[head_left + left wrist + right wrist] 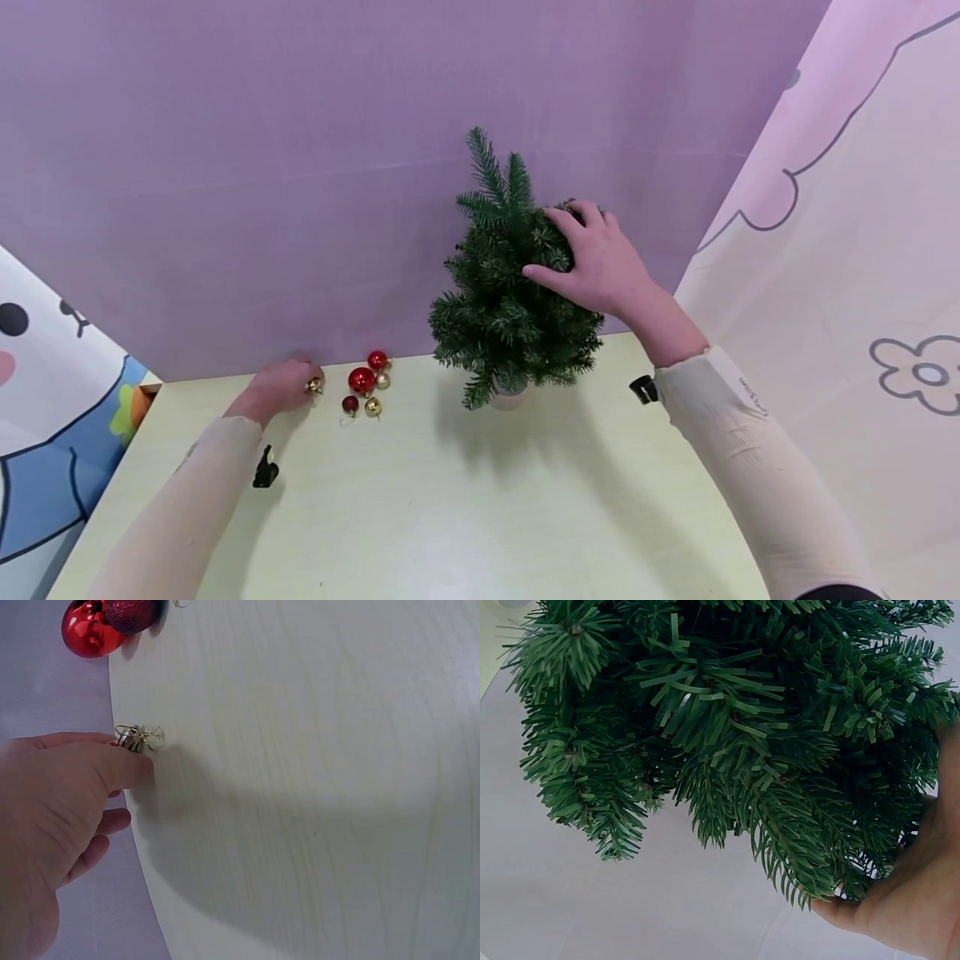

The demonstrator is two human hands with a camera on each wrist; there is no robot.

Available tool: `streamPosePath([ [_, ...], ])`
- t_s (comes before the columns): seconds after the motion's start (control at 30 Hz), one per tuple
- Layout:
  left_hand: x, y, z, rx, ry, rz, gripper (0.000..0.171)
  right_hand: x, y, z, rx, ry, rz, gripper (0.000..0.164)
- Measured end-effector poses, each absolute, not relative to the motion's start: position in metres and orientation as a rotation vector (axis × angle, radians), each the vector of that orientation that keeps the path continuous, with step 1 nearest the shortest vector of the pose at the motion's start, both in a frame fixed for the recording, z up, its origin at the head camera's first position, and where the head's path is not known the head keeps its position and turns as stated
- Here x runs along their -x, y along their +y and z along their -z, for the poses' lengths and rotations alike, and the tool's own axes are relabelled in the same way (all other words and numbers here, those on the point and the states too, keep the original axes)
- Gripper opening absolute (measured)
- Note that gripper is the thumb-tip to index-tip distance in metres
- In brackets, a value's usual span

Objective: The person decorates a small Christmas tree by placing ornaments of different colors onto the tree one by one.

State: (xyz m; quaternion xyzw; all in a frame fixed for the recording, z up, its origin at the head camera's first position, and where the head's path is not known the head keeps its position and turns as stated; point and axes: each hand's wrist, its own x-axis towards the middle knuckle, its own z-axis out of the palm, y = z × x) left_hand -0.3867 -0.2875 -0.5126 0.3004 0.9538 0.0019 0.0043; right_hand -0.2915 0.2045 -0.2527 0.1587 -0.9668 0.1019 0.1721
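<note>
Artificial Christmas tree (504,321) stands on the right half of the tabletop (450,517), near its back edge, its pale base (512,397) only partly visible under the lowest branches. It looks light for its bulk and probably tips easily; the plastic-looking needles should flex and spring back, so a hold deep among the branches, near the trunk, would likely be steadier than one on the feathery tips. The right hand (600,258) sits at the tree's upper right side, thumb and fingers spread wide and curved round the outer foliage, the thumb against a branch tip in the right wrist view. The left hand (281,387) is nearly closed, pinching a small bauble (131,739) at the tabletop's back edge; its cap and wire loop show, while the fingers hide most of the ball. Such a bauble is likely very light, smooth and easily dented, best taken just below the cap. Beside that hand lie two glossy red baubles (362,381), a dark red glittery one (349,404) and two gold ones (372,407), loosely clustered. The tabletop is pale, with a faint wood grain. Purple fabric (300,208) rises behind it, and cartoon-printed panels (862,275) flank both sides.
</note>
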Motion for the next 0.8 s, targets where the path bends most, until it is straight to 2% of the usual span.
streamPosePath([
  [0.1,0.387,-0.29,0.513,-0.956,3.011,0.023,0.003,0.291,0.204,0.253,-0.449,-2.741,-0.293,0.09],
  [0.33,0.383,-0.293,0.51,-0.925,3.044,0.043,0.011,0.291,0.205,0.255,-0.451,-2.725,-0.304,0.088],
  [0.8,0.355,-0.288,0.478,-0.905,3.097,-0.001,0.007,0.29,0.205,0.256,-0.462,-2.723,-0.318,0.089],
])
